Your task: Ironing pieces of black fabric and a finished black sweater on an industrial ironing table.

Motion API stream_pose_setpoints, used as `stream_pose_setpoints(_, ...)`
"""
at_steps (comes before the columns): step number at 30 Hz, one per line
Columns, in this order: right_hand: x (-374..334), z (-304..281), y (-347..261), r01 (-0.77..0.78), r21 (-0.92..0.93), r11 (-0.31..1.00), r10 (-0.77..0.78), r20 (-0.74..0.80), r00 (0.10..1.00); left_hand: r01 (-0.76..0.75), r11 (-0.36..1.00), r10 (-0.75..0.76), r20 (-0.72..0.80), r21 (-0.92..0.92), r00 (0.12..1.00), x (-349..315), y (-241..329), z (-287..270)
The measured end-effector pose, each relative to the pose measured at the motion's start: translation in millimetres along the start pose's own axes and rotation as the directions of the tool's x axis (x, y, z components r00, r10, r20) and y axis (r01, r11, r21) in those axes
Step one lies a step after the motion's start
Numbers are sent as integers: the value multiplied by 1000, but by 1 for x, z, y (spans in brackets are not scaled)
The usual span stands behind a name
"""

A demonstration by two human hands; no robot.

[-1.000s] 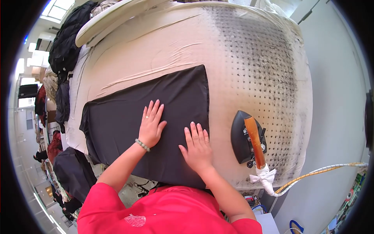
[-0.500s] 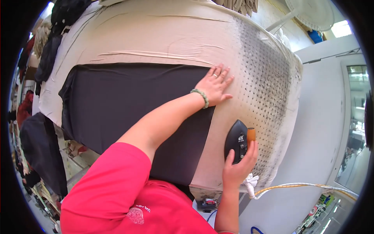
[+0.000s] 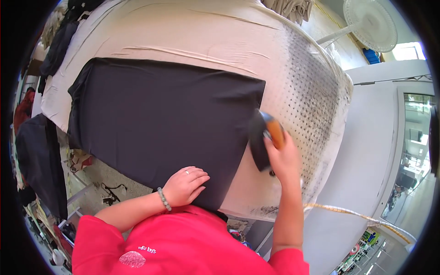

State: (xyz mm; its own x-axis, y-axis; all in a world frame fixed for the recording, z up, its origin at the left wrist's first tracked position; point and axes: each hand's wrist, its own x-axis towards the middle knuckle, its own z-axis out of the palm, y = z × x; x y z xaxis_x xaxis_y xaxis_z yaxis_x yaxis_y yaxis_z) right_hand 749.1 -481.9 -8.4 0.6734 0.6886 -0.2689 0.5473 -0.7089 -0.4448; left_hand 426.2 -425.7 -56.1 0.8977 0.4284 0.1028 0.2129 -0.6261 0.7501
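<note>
A piece of black fabric (image 3: 156, 119) lies spread over the padded, beige-covered ironing table (image 3: 197, 32). My left hand (image 3: 185, 183) rests on or just over its near edge, close to my body, fingers stretched out and holding nothing. In my right hand (image 3: 284, 158) is the wooden handle of a dark iron (image 3: 260, 142), which is blurred by motion. The iron is at the fabric's right edge and looks tilted; whether its sole touches the fabric, I cannot tell.
The table cover's right side is scorched, with dark dots (image 3: 316, 91). A hose (image 3: 357, 211) runs off to the lower right. Dark cloth (image 3: 41, 165) hangs at the left. A white fan (image 3: 371, 25) stands at the far right, above a blue container (image 3: 371, 56).
My left hand has come back from the fabric's right edge to its near edge. My right hand has lifted the iron and brought it up and left to the fabric's right edge.
</note>
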Motion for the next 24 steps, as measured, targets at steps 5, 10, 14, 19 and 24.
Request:
stream_pose_setpoints(5, 24, 38, -187, 408, -134, 903, -312, 449, 837, -27, 997, 21, 85, 73, 996, 19, 20, 29)
stream_pose_setpoints(10, 6, 119, -271, 742, 55, 668, -640, 553, 534, 187, 976, -167, 164, -113, 972, 46, 36, 57)
stream_pose_setpoints(14, 14, 145, -274, 766, 41, 641, -646, 568, 510, 350, 851, -310, 164, -391, 937, 68, 48, 52)
stream_pose_setpoints(19, 62, 95, -240, 672, -77, 736, -524, 563, 639, -170, 940, 46, 385, 295, 922, 65, 31, 65)
stream_pose_setpoints(24, 123, 37, -163, 488, -312, 815, -314, 471, 825, -270, 890, 60, 493, 367, 868, 77, 34, 82)
